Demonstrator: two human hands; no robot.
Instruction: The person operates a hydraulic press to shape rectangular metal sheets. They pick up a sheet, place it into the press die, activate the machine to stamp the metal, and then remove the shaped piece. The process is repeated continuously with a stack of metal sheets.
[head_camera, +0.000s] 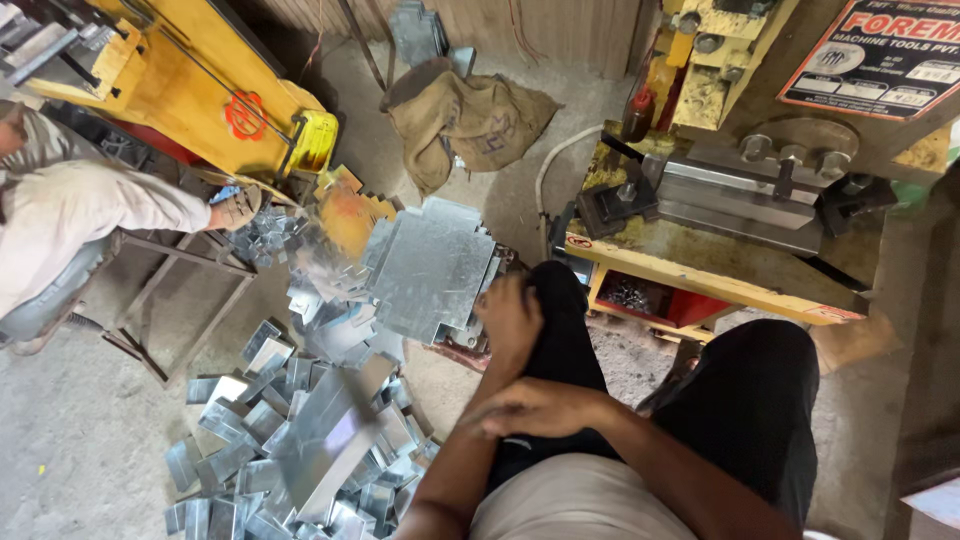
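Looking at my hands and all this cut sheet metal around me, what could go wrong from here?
The bare left hand rests on the knee right beside the stack of flat grey cut metal sheets; their edges look sharp and could cut it. The loose pile of small shiny metal offcuts on the floor could slip underfoot. The right hand is bare too, so no glove protection.

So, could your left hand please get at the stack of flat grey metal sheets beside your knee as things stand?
Probably yes: the left hand rests on the black-trousered knee, right beside the stack of flat grey metal sheets, with nothing between them.
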